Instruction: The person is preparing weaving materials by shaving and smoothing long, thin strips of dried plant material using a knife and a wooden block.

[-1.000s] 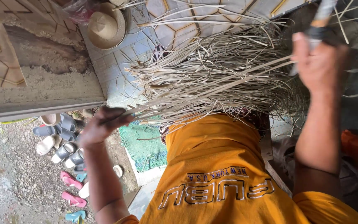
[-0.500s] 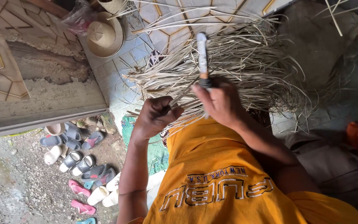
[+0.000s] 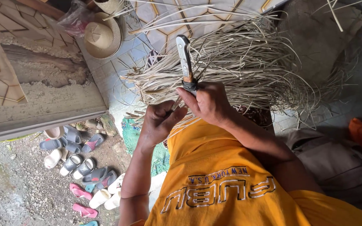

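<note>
Knife on dry strips, hands close together.

Straw hat [image 3: 102,37] near top edge of tiled floor [image 3: 124,62]; sandals [image 3: 78,165] scattered on gravel at lower left; orange shirt [image 3: 227,184] filling the bottom. Heap of dry strips [image 3: 252,62] piled behind the hands, hiding the tiles. Knife [image 3: 185,58] upright, blade pointing away toward the top edge. Right hand [image 3: 208,102] clamped on the handle; left hand [image 3: 160,121] pinched shut on a strip [image 3: 176,102]. Compared with half a second back: hands nearer each other, blade much the same.
</note>
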